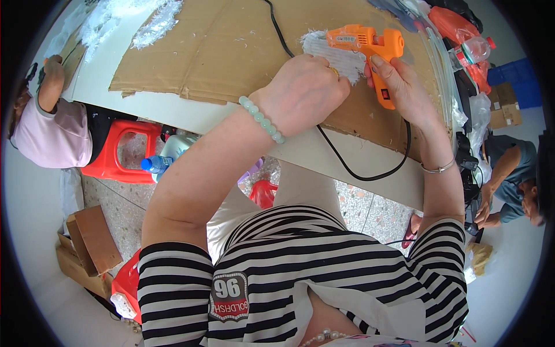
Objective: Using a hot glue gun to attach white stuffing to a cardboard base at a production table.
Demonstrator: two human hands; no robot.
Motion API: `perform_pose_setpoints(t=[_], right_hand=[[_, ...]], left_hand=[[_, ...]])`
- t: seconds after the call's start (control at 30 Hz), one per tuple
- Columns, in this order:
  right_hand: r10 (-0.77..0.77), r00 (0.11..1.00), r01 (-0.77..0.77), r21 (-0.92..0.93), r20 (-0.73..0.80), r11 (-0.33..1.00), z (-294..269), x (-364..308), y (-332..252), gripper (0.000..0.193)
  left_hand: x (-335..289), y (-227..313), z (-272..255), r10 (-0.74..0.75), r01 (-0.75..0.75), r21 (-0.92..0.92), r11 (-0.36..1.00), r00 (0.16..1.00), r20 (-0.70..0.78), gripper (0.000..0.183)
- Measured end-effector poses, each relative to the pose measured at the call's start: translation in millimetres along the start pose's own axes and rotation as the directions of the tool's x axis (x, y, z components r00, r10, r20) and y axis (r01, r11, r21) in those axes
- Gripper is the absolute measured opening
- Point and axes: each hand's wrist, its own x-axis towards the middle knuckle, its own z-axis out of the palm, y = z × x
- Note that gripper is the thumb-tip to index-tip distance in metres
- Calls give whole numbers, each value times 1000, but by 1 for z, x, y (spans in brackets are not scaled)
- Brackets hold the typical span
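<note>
My right hand is wrapped around the handle of an orange hot glue gun, its nozzle end pointing left. A black cord loops from the bottom of the handle over the table edge and back up. My left hand is closed beside the gun, knuckles up, its fingertips turned away from view. Whatever it may pinch is hidden. Just beyond it, under the gun's nozzle, lies a white ribbed, frayed piece of material that meets my left fingers.
A cardboard sheet covers much of the white table, with white shreds at far left. A plastic bottle and bags sit at the right edge. One person sits at left by a red stool, another person at right.
</note>
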Motion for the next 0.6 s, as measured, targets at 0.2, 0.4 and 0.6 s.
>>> perform_pose_setpoints(t=[0.2, 0.4, 0.6], right_hand=[[13, 999, -12, -15, 35, 1000, 2, -2, -6, 46], [14, 999, -14, 2, 29, 1000, -1, -2, -3, 44], [6, 993, -8, 12, 115, 1000, -5, 1, 0, 42]], left_hand=[[-1, -1, 2, 1, -1, 1, 1000, 1000, -8, 4], [0, 0, 0, -9, 9, -18, 1000, 1000, -15, 4], [-1, 0, 2, -17, 16, -30, 999, 1000, -10, 4]])
